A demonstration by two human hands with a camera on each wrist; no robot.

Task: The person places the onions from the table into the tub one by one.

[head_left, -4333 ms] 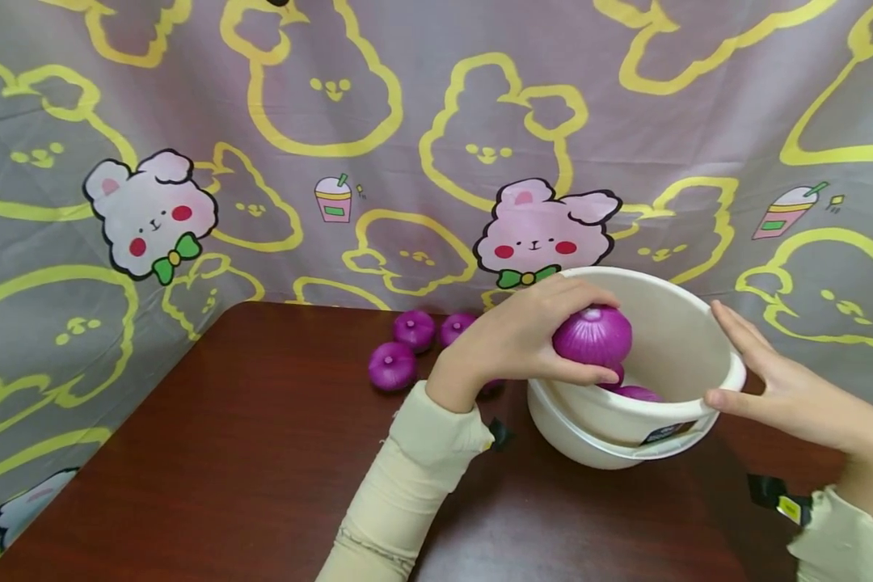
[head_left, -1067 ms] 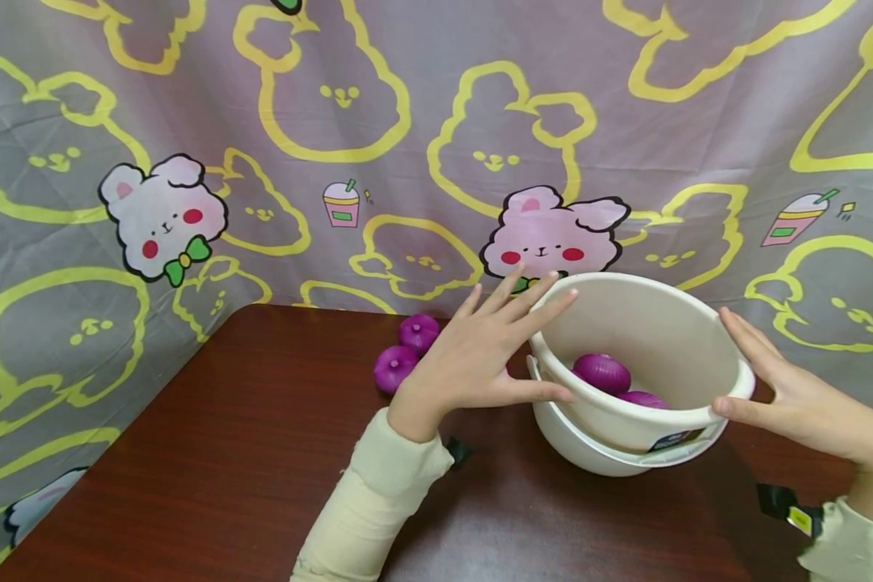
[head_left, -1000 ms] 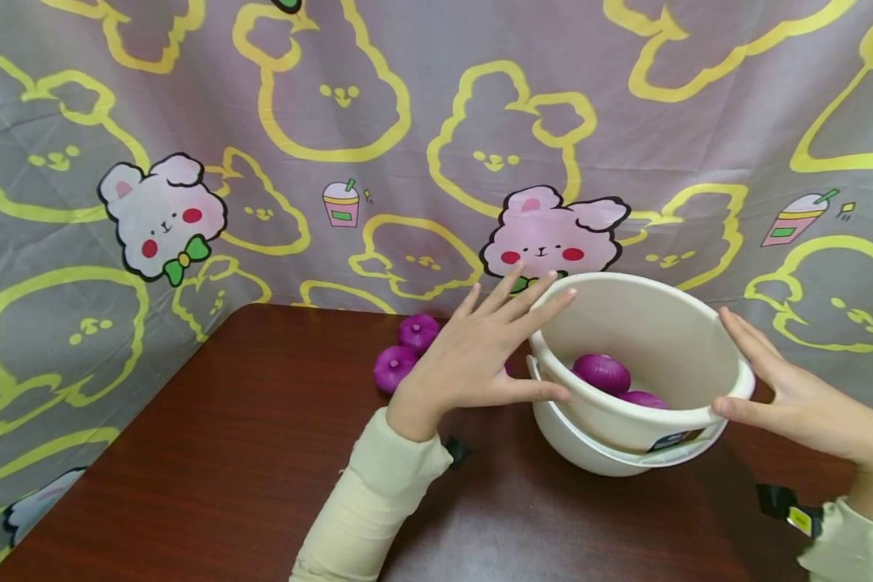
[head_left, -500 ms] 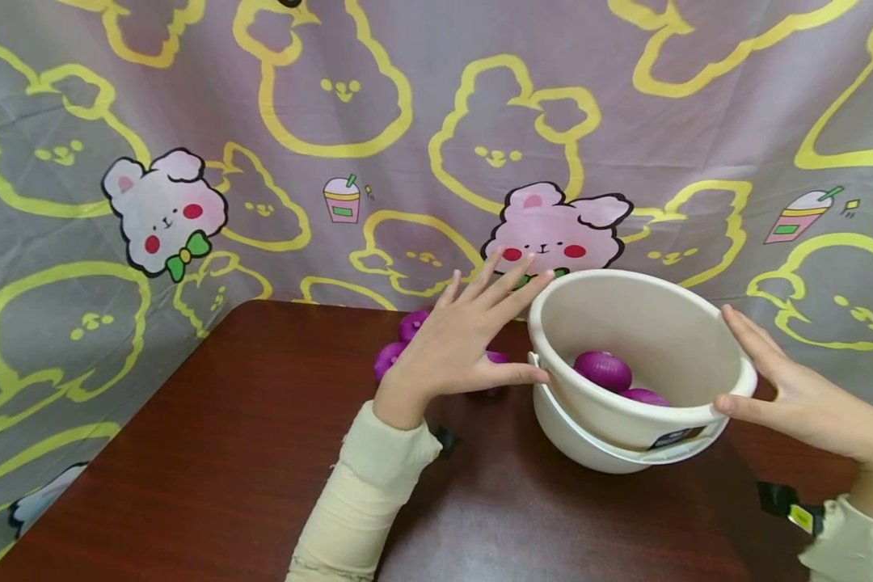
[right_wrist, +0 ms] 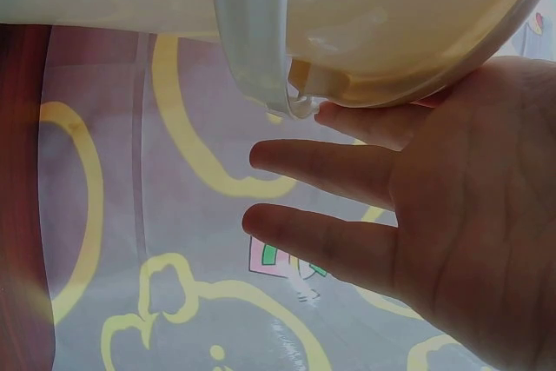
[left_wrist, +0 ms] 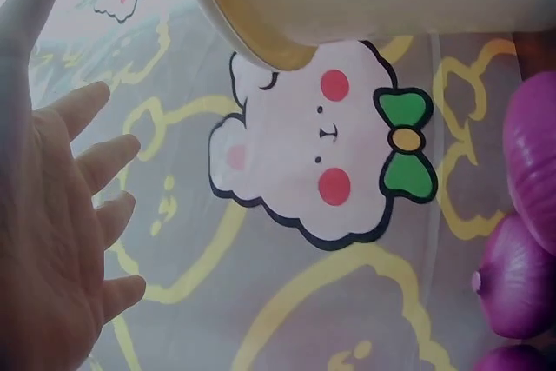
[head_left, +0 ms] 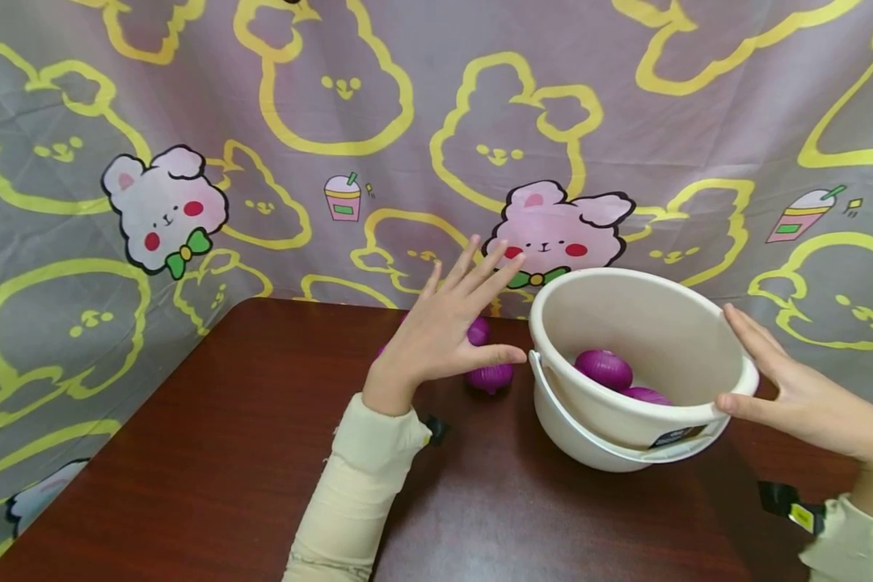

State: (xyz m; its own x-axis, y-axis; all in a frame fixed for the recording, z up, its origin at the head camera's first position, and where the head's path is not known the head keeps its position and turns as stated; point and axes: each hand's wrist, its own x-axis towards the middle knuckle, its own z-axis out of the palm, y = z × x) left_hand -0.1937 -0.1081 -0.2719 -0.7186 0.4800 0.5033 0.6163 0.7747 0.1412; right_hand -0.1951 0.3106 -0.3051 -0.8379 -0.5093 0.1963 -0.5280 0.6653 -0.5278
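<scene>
My left hand (head_left: 436, 335) hovers over the table with its fingers spread and straight, holding nothing, just left of the cream bucket (head_left: 567, 404). Below and behind it lie purple onions, among them a near onion (head_left: 491, 377) and a farther onion (head_left: 478, 331); others are mostly hidden by the hand. Onions (left_wrist: 519, 280) also show at the right edge of the left wrist view. Inside the bucket sit a round onion (head_left: 604, 370) and a partly hidden onion (head_left: 647, 395). My right hand (head_left: 807, 400) rests against the bucket's right rim, fingers extended in the right wrist view.
The bucket's handle (head_left: 629, 454) hangs down along its front. A patterned curtain (head_left: 407, 121) stands behind the dark brown table (head_left: 262, 453). The table's far edge runs just past the onions.
My left hand has let go of the onion it held over the bucket and moved left, fingers spreading, toward the onions on the table. My right hand stays at the rim.
</scene>
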